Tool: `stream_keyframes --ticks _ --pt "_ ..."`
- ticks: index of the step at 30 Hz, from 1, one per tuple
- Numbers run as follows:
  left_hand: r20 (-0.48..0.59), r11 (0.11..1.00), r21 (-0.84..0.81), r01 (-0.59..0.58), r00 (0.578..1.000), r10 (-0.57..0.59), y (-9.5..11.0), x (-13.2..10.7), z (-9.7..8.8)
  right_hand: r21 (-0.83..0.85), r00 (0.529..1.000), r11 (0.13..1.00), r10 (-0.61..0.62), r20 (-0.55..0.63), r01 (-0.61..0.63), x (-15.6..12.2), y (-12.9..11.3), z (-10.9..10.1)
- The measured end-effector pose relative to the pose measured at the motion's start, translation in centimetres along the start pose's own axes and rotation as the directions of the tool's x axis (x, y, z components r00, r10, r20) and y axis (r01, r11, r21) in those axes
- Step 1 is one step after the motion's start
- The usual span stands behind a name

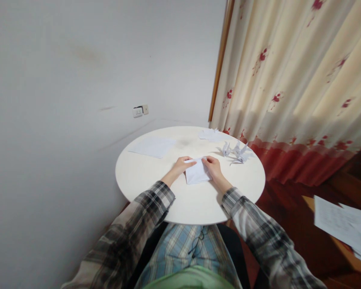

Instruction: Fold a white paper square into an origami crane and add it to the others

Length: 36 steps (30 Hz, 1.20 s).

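A white folded sheet of paper [197, 173], roughly square, is held between my two hands over the middle of the round table. My left hand [181, 165] grips its upper left corner, thumb on top and fingers behind the paper. At the upper right edge my right hand [213, 166] pinches the sheet, with the thumb lying on its face. The fingertips beneath the paper are hidden. To the right of my right hand stand folded paper cranes, a smaller one [225, 149] and a larger cluster [241, 153].
The round white table [144, 176] stands by a wall with a socket [137, 112]. A flat paper sheet [153, 147] lies at its back left, more paper [209, 135] at the back right. Printed papers [339, 220] rest on a wooden surface at right, below a flowered curtain [289, 80].
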<state>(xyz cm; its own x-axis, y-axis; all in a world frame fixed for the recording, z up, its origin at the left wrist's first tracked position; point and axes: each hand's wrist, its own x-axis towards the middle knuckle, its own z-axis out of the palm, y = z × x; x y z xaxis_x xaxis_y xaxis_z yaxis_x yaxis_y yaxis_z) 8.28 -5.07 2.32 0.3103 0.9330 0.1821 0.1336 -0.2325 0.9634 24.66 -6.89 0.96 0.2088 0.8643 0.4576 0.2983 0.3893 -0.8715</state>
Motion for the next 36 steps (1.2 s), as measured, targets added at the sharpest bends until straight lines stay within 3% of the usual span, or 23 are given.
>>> stream_keyframes --ticks 6,13,23,30,36 --pt "0.038 1.0 0.005 0.015 0.999 -0.015 0.1 -0.2 0.0 0.008 0.999 0.999 0.039 -0.03 -0.039 0.0 -0.5 -0.2" --pt "0.141 0.999 -0.029 0.02 0.99 -0.016 -0.1 0.0 0.0 -0.046 0.996 0.998 0.045 0.077 -0.041 0.0 -0.5 -0.1" --pt "0.092 0.993 -0.094 0.065 0.994 -0.057 -0.1 0.0 0.2 -0.1 0.992 0.995 0.004 0.125 0.008 -0.5 -1.1 0.1" --pt "0.05 0.998 -0.029 0.054 0.997 -0.053 -0.1 0.2 0.0 -0.116 0.992 0.993 -0.009 0.122 0.023 -0.5 -1.2 0.1" --pt "0.108 0.999 0.025 0.039 0.993 -0.042 -0.3 0.3 0.0 -0.125 0.99 0.992 -0.005 0.139 0.023 -0.7 -1.8 -0.2"
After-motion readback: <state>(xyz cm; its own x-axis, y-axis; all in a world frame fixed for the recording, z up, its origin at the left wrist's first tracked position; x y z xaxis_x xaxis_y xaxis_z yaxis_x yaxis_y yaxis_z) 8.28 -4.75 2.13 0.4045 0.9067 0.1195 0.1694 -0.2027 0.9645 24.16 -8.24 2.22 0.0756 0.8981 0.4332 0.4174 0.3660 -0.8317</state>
